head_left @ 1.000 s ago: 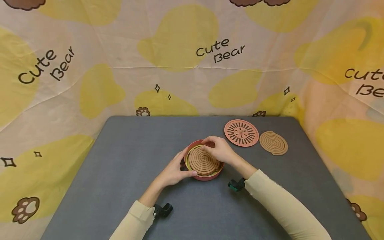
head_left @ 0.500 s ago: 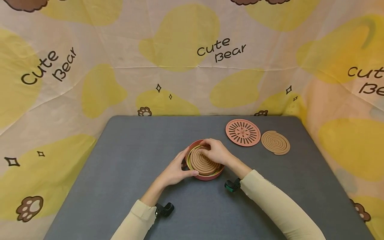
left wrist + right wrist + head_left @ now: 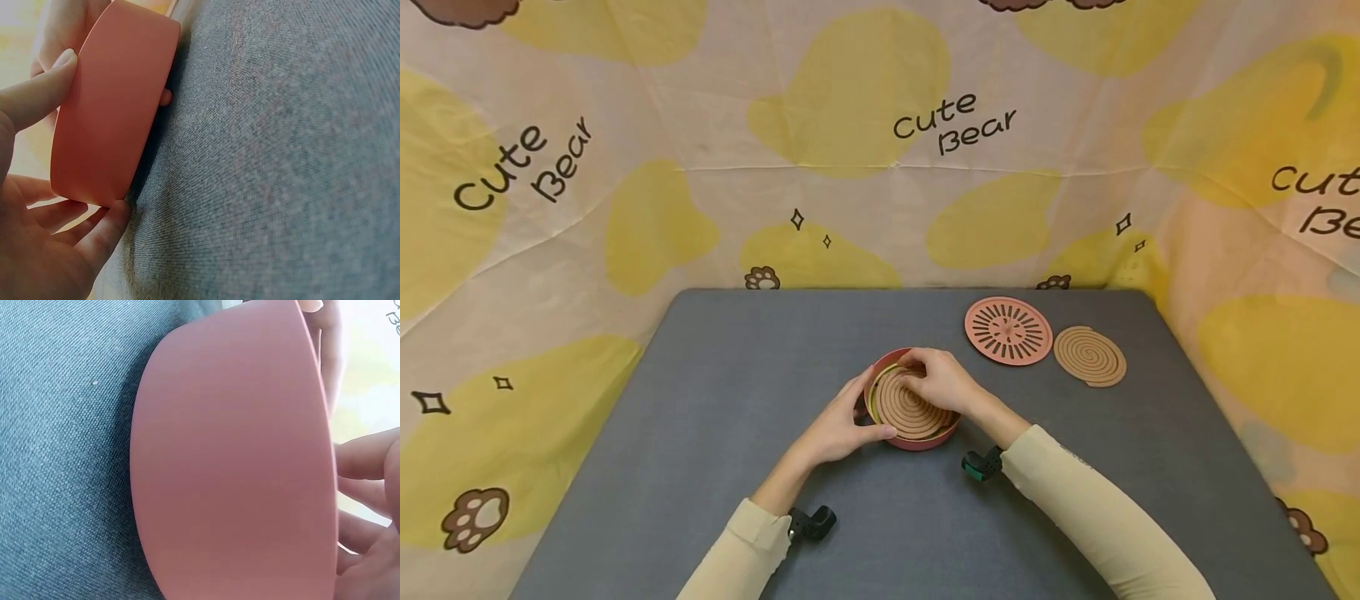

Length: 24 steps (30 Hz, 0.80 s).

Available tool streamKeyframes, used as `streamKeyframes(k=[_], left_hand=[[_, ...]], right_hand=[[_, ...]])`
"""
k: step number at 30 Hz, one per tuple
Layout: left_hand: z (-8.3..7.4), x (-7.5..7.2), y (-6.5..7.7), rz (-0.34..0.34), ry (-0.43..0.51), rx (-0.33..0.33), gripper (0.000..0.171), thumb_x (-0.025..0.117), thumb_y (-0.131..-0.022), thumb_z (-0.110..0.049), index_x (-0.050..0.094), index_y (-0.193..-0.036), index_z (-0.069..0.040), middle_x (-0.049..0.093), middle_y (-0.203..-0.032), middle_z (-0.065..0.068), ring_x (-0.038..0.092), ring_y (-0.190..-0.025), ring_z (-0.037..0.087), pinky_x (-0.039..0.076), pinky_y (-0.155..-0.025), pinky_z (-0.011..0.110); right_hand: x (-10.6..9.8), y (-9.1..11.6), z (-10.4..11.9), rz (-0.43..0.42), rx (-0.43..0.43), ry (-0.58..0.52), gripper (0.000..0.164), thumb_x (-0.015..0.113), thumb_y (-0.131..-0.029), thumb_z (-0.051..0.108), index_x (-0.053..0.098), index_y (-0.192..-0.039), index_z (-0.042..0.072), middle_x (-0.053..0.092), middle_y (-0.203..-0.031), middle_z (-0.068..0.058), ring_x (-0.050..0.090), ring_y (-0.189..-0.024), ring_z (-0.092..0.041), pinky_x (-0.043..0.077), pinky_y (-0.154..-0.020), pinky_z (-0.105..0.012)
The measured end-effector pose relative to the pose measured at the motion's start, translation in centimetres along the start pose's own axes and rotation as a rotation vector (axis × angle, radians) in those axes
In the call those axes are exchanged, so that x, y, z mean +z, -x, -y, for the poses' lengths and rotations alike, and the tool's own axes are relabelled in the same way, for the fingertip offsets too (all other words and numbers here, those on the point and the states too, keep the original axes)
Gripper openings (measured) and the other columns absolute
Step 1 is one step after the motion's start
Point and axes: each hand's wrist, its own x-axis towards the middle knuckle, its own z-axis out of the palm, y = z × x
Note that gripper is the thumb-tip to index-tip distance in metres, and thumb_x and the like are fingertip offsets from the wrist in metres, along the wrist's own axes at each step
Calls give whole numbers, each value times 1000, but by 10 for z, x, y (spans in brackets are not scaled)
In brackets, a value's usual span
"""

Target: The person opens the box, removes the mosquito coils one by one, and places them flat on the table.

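In the head view, a round pink-red mosquito coil holder [image 3: 916, 446] stands on the table with brown mosquito coils [image 3: 904, 410] lying in it. My left hand [image 3: 837, 427] grips the holder's left side, its thumb at the near rim and its fingers round the far side. From the right, my right hand [image 3: 946, 382] reaches over the rim, pinching the coil's far edge with bent thumb and fingers; the fingertips are partly hidden. The left wrist view shows the holder's smooth wall [image 3: 115, 106] between left thumb and fingers. In the right wrist view, the wall [image 3: 237, 450] covers most of the coil work.
Behind and to the right lies a pink slotted lid [image 3: 1008, 332]. A separate mosquito coil [image 3: 1090, 357] rests beside it on the grey table [image 3: 760, 350]. A patterned cloth [image 3: 850, 100] hangs behind the table and along both sides.
My right hand has come slightly lower and inward over the holder. The coil under it has shifted, with dark gaps now showing along its edge. My left hand keeps its grip.
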Motion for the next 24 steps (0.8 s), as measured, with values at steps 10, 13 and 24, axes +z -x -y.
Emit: streamKeyframes(k=[10, 13, 24], left_hand=[[0, 1, -1, -11, -21, -19, 106, 86, -84, -32, 20, -164, -15, 27, -163, 16, 40, -142, 28, 47, -107, 46], [0, 1, -1, -11, -27, -26, 106, 87, -83, -32, 20, -164, -15, 28, -163, 16, 40, -142, 28, 47, -106, 46], [-1, 1, 0, -18, -15, -14, 106, 86, -84, -34, 19, -164, -11, 28, -162, 17, 39, -142, 30, 47, -106, 49]], right_hand=[[0, 0, 3, 3, 0, 45, 28, 75, -93, 11, 71, -118, 1, 71, -114, -12, 65, -107, -27, 50, -96, -46], [0, 0, 2, 3, -9, 39, 26, 75, -91, 10, 72, -116, 1, 71, -113, -11, 65, -107, -27, 51, -96, -46], [-6, -2, -2, 15, -53, -22, 24, 77, -91, 9, 74, -114, 6, 64, -109, -6, 61, -105, -25, 52, -93, -45]])
